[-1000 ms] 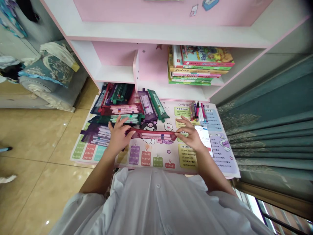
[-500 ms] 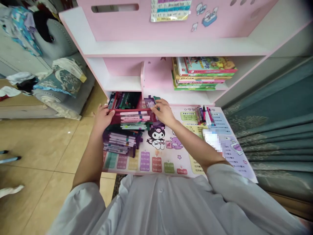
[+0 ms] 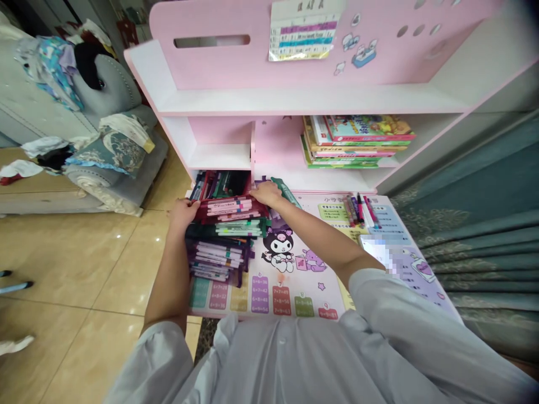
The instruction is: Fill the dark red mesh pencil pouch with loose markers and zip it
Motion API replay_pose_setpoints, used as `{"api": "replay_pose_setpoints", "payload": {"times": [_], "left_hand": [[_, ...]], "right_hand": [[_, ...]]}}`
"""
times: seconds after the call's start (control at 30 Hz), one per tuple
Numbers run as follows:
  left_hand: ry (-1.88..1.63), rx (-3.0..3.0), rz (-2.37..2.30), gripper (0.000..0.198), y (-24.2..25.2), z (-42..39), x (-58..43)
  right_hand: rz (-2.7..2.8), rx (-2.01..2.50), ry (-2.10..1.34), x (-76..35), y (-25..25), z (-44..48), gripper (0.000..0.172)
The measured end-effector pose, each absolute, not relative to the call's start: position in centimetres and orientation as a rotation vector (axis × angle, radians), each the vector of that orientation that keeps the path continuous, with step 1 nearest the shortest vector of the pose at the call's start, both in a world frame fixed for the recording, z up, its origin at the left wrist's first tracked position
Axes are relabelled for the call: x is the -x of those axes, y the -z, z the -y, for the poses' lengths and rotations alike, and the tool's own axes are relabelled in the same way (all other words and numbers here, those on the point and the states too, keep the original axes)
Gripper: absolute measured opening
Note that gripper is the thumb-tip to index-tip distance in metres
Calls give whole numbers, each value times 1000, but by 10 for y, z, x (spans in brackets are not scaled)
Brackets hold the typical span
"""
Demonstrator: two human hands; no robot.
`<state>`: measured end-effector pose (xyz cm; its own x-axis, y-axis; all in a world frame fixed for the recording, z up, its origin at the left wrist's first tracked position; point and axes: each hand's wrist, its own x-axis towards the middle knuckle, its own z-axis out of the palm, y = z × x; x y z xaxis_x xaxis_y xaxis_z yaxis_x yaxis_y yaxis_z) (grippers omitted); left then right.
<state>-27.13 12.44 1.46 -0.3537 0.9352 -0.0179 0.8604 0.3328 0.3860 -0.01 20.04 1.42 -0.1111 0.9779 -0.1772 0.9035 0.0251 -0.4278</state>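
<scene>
A dark red pen pouch [image 3: 231, 209] filled with pens lies on top of a stack of similar pouches [image 3: 221, 247] at the left of the desk. My left hand [image 3: 182, 213] grips the pouch's left end, fingers curled on it. My right hand [image 3: 265, 193] holds its right end, fingers pressed on the edge. Purple and green pouches [image 3: 284, 193] lie just behind my right hand.
A colourful cartoon mat [image 3: 295, 269] covers the desk. Loose markers [image 3: 357, 207] and a phone [image 3: 379, 249] lie on the right. Stacked books [image 3: 357, 140] fill the pink shelf unit [image 3: 295, 101]. A sofa with cushions [image 3: 105, 151] stands at left, curtains [image 3: 484, 213] at right.
Both hands carried the red pouch from the desk's middle to the top of the left stack. The view has tilted up and shifted.
</scene>
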Motion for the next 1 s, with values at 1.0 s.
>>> {"api": "replay_pose_setpoints", "payload": {"times": [1.0], "left_hand": [[-448, -1660, -2436, 34, -16, -121, 256]], "right_hand": [[1638, 1411, -436, -35, -39, -151, 20]]}}
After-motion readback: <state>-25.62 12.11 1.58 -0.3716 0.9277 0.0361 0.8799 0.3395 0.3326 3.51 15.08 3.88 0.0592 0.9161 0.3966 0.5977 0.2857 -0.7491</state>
